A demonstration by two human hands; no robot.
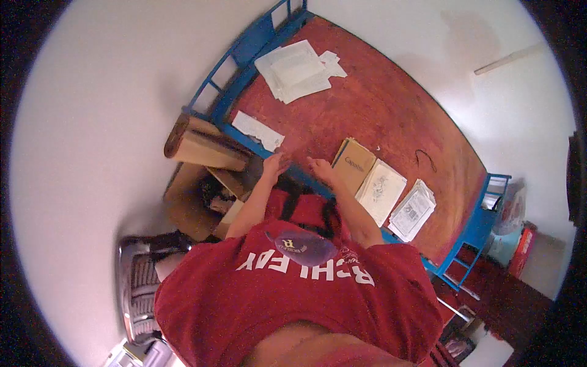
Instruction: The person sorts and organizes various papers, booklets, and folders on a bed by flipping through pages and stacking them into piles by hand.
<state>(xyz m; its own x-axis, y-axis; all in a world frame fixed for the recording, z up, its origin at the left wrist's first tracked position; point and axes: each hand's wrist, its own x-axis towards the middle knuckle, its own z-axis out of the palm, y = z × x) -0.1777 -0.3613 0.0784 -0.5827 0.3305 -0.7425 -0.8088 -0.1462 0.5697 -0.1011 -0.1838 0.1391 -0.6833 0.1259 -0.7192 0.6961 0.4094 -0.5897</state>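
My left hand [276, 164] is over the near edge of the red-topped table [379, 104], just below a torn strip of paper [258, 131]. Its fingers look loosely stretched, and I see nothing in them. A short gap to the right, my right hand [320, 166] is at the same edge with fingers apart and nothing visible in them. Closest to it lies a brown-covered book or folder [354, 166]. Beside that are a page with a drawing [380, 191] and a stack of printed sheets [413, 211]. Both hands are small and slightly blurred.
Loose white sheets [296, 70] lie at the table's far left. A dark cord [426, 160] rests on the right part. Blue metal rails [254, 40] stand at both ends. Left of me are a brown roll [208, 144], an open cardboard box [183, 202] and a chair [139, 287].
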